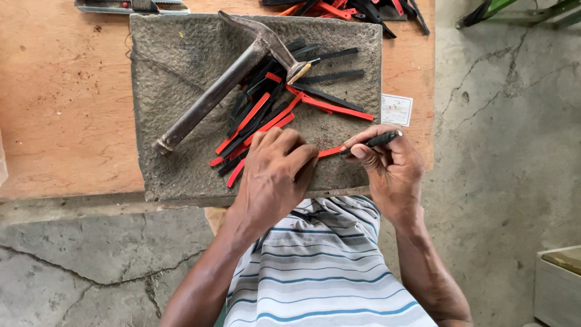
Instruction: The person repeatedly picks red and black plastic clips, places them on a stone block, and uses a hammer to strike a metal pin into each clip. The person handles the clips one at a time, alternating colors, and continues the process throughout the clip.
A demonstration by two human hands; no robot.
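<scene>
Hands: two | hammer (224, 85): one | slab (175, 66): one | strips (260, 115): many, uncounted

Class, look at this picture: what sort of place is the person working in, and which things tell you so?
Probably a small, informal craft workshop. A worn hammer lies on a stone slab among cut red and black strips, all on a rough wooden board over a cracked concrete floor.

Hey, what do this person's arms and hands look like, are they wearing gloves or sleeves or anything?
Both hands are bare: no gloves, rings, watch or wristbands show on the left hand or the right hand. The forearms are uncovered too, with no sleeves reaching them in view. The only clothing visible is a striped garment between the arms, white and grey with thin blue lines.
</scene>
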